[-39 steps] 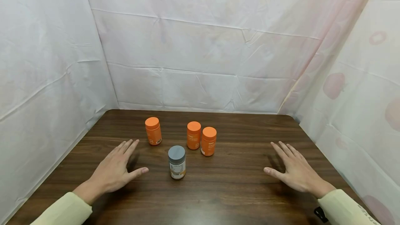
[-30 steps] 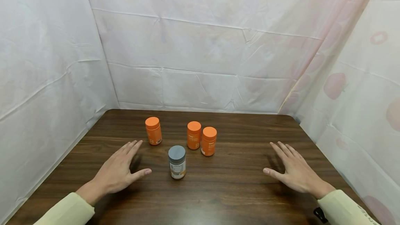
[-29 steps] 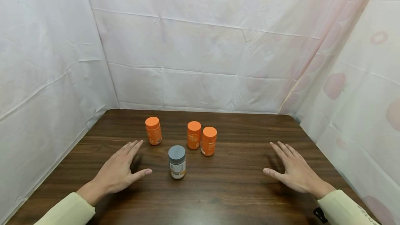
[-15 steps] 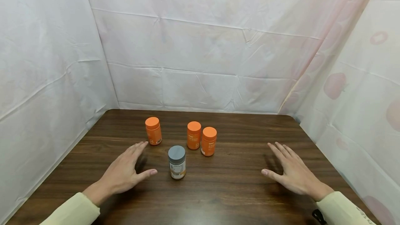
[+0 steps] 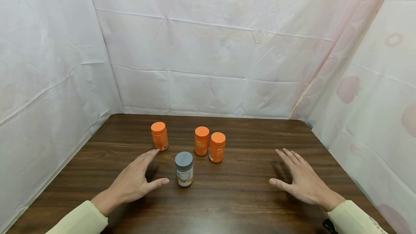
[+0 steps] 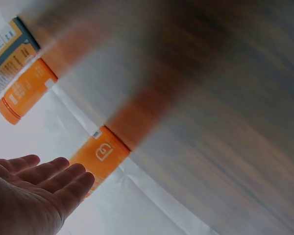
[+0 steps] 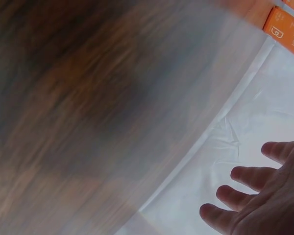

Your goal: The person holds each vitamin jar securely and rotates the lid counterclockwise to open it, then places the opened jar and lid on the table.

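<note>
In the head view my left hand is spread over the left of the table, thumb pointing at the grey-capped supplement bottle with a pale label. Its fingertips overlap the foot of the left orange bottle; in the left wrist view the same orange bottle stands past the fingers. Two more orange bottles, one beside the other, stand upright behind the grey-capped one. My right hand, holding nothing, hovers over the right side with fingers extended. The right wrist view catches an orange bottle at its corner.
The dark wood-grain table has rounded far corners. White sheeting hangs behind it and on both sides, with faint fruit prints at the right. A black strap shows under the right sleeve.
My left hand has moved to the right, nearer the left orange bottle and the grey-capped bottle. My right hand has shifted slightly left. All the bottles stay where they were.
</note>
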Demonstrator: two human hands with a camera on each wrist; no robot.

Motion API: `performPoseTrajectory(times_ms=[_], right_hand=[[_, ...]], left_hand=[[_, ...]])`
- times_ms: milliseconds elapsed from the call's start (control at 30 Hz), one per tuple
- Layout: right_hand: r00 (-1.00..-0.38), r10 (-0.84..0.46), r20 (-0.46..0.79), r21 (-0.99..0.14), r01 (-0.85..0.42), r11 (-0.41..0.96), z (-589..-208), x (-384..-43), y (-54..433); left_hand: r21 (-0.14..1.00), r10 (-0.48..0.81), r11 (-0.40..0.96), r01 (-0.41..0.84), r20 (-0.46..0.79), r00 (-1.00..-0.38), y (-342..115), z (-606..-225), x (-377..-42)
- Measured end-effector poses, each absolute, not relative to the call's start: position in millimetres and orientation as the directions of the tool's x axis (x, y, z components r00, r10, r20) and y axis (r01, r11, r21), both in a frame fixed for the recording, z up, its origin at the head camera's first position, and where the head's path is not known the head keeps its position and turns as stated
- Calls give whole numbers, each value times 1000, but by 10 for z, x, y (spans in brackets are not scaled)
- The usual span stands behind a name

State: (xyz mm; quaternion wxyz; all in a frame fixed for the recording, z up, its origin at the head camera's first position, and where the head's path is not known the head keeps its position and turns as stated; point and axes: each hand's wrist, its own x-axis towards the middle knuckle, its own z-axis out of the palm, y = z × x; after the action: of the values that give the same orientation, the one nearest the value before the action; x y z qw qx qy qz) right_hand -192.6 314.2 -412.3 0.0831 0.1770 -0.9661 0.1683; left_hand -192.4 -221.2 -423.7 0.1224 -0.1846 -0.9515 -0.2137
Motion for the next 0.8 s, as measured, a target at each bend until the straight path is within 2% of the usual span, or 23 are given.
performPoseTrajectory(times_ms=[800], right_hand=[[-901, -344, 264, -292, -415, 862, -4090, -1879, 3019]], left_hand=[[515, 257, 781, 353, 250, -933, -1948, -4188, -1881]])
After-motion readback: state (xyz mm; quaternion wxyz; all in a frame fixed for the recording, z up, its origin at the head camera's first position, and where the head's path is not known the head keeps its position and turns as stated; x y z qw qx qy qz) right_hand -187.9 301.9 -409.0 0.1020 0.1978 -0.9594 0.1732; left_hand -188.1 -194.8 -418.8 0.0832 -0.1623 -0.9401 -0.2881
